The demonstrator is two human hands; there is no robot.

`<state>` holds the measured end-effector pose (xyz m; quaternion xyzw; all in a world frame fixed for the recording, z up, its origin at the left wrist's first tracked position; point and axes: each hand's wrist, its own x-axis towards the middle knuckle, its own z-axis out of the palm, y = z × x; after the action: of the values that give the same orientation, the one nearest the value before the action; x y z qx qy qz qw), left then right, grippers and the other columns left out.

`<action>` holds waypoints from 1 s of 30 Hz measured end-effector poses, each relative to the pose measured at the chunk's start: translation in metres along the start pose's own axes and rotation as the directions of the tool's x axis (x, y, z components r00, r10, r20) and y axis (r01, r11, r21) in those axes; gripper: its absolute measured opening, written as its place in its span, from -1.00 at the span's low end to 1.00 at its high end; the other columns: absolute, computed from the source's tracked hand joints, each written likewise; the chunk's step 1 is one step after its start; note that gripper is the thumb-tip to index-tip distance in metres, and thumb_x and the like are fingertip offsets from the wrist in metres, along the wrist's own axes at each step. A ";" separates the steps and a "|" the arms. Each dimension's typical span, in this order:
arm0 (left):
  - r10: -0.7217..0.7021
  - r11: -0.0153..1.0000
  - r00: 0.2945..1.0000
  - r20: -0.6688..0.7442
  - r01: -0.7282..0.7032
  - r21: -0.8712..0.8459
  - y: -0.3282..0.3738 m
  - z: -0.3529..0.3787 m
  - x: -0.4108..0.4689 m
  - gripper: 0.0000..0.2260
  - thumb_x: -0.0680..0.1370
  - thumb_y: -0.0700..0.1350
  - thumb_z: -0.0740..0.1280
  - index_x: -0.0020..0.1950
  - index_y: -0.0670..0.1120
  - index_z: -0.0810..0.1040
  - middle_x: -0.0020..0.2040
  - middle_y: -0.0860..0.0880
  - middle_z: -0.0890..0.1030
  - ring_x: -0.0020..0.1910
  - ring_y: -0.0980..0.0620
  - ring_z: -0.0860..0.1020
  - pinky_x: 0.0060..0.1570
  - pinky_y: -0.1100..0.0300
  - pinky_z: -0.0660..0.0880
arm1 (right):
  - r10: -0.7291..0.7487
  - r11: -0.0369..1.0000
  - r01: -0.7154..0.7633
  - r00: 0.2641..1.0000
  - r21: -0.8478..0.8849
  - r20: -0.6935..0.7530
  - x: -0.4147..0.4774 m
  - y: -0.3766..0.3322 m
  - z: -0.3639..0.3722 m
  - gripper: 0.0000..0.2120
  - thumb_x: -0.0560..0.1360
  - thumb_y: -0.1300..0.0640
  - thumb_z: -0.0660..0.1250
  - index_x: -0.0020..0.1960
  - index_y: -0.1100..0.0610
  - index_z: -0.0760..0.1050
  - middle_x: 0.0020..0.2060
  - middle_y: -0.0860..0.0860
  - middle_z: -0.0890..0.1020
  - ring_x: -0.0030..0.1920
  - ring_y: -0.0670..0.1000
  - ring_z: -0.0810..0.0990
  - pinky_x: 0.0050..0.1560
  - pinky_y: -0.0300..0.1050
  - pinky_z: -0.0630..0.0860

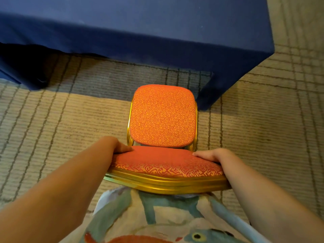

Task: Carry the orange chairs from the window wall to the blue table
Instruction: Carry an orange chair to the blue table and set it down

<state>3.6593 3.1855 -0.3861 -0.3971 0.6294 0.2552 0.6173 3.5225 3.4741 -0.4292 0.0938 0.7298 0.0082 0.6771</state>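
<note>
Orange chair: found at centre of frame, directly below the camera, seat pointing toward the blue table that spans the upper frame. Seat front just short of the hanging blue cloth, near its lower right corner. Cannot confirm contact with the carpet: legs hidden beneath the seat.

Left hand: grasping the left end of the padded backrest, fingers curled over the top onto the front face.

Right hand: grasping the right end likewise, fingers wrapped over the padding. Cannot tell thumb positions behind the gold frame. Grip roughly symmetrical, with the backrest close against the printed shirt at lower centre.

Assessed step: final placement at the table. Judged nearly complete for this chair.

Recommended handling:
- Hold both grasps even to avoid twisting the chair.
- Lower straight down until all legs bear on the carpet, then slide forward squarely.
- Stop with the seat front just against or under the cloth, without bunching it.
- Shift slightly toward the left of frame, away from the cloth corner, likely covering a table leg.
- Release only once settled level.

Risks noted: possible snagging of cloth on the gold frame; likely forward tip if lifted high by the backrest alone.
</note>
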 end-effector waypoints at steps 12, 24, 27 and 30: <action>0.057 0.998 0.995 -0.082 -0.056 0.024 0.096 -0.102 -0.007 -0.36 0.62 0.26 0.00 0.48 -0.21 0.27 0.41 -0.18 0.41 0.35 -0.14 0.43 0.24 0.08 0.35 | -0.046 0.998 0.049 0.995 0.034 -0.085 0.005 -0.047 -0.131 -0.38 0.61 -0.31 0.02 0.41 0.13 0.40 0.23 0.14 0.56 0.03 0.08 0.58 0.10 -0.13 0.37; 0.017 1.000 0.988 -0.153 -0.013 0.027 0.239 -0.263 -0.016 -0.32 0.60 0.28 0.07 0.52 -0.20 0.19 0.41 -0.16 0.40 0.33 -0.14 0.44 0.22 0.05 0.36 | -0.050 0.993 0.063 0.990 0.099 -0.129 0.020 -0.113 -0.328 -0.36 0.58 -0.34 0.06 0.49 0.03 0.31 -0.01 0.05 0.56 -0.11 0.03 0.55 -0.05 -0.06 0.40; -0.009 1.000 0.990 -0.142 0.011 0.011 0.264 -0.288 -0.007 -0.29 0.59 0.29 0.08 0.53 -0.20 0.16 0.43 -0.16 0.37 0.34 -0.16 0.42 0.25 0.01 0.35 | -0.044 0.995 0.055 0.990 0.082 -0.134 0.024 -0.124 -0.363 -0.36 0.57 -0.35 0.08 0.47 0.04 0.34 0.10 0.07 0.54 -0.09 0.04 0.54 0.06 -0.03 0.37; -0.004 1.000 0.988 -0.153 0.006 0.016 0.280 -0.310 0.007 -0.27 0.56 0.32 0.12 0.54 -0.17 0.17 0.46 -0.14 0.34 0.34 -0.16 0.41 0.26 -0.01 0.35 | -0.032 0.997 0.042 0.988 0.066 -0.149 0.034 -0.133 -0.386 -0.33 0.55 -0.36 0.11 0.48 0.05 0.35 0.28 0.11 0.51 0.09 0.09 0.54 0.17 0.00 0.36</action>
<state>3.2541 3.0880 -0.4069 -0.4120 0.6761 0.2172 0.5710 3.1217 3.3929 -0.4490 0.1027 0.7796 -0.0224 0.6174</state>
